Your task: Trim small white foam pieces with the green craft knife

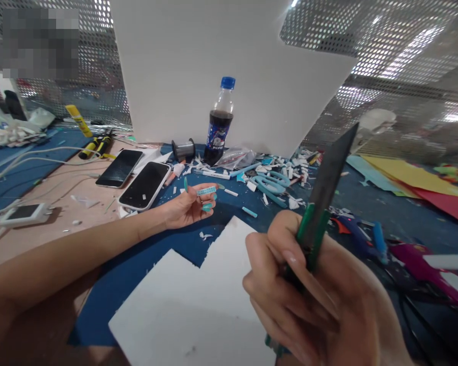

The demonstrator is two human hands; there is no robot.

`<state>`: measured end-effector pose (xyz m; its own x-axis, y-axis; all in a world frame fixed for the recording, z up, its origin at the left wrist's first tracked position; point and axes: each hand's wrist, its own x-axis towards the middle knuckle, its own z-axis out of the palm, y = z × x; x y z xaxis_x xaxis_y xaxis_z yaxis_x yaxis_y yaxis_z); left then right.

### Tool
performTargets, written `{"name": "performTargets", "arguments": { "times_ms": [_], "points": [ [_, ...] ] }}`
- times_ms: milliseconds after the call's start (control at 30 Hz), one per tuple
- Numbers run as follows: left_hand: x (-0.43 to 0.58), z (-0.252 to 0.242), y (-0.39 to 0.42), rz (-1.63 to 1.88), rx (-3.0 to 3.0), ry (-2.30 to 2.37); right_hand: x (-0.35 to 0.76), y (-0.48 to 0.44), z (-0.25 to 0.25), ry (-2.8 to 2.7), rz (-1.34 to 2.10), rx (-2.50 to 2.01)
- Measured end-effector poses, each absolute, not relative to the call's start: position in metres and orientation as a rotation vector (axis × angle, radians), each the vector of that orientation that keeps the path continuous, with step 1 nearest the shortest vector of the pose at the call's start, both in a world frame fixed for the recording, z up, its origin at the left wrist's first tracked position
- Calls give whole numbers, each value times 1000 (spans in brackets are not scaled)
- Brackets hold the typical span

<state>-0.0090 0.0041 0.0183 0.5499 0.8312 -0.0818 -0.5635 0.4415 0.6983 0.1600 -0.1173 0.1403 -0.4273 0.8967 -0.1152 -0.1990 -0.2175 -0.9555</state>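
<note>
Green cutter (pixel 316 219), blade up, is clamped in the right hand (pixel 320 300); its long axis slants from low centre toward the upper right, so the tip points away from the notched white board (pixel 198 310). That board lies at the lower centre of the frame, left of the right hand, which overlaps it in view; whether they touch, I cannot tell. Of the two hands, the right seems nearer to it. The left hand (pixel 187 207), fingers curled, is beyond the notch, near the centre of the frame. A dotted pale-blue strip (pixel 206 191) shows at its fingers; I cannot tell if it is gripped.

Counted: one cutter, one notched board, one dotted strip, two phones (pixel 145 185) at left, one bottle (pixel 217 127), one wire spool (pixel 183 150). Scraps (pixel 249 212) across the worktop (pixel 133 254) are too many to count.
</note>
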Motion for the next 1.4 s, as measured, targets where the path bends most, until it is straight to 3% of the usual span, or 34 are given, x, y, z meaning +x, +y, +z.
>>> {"name": "performTargets", "arguments": {
  "times_ms": [367,533,800,1100,1400],
  "points": [
    [-10,26,4,936,648,433,169,-119,150,-1019,1901,-830],
    [-8,20,6,972,715,482,181,-84,127,-1132,1784,-867],
    [-5,11,3,1007,1080,629,201,-31,50,-1452,1252,-1219],
    [-1,18,-5,977,1116,692,192,-43,55,-1485,1438,-1257],
    [-1,20,-6,913,1094,779,190,-50,42,-1739,1173,-1295]
  ]
}}
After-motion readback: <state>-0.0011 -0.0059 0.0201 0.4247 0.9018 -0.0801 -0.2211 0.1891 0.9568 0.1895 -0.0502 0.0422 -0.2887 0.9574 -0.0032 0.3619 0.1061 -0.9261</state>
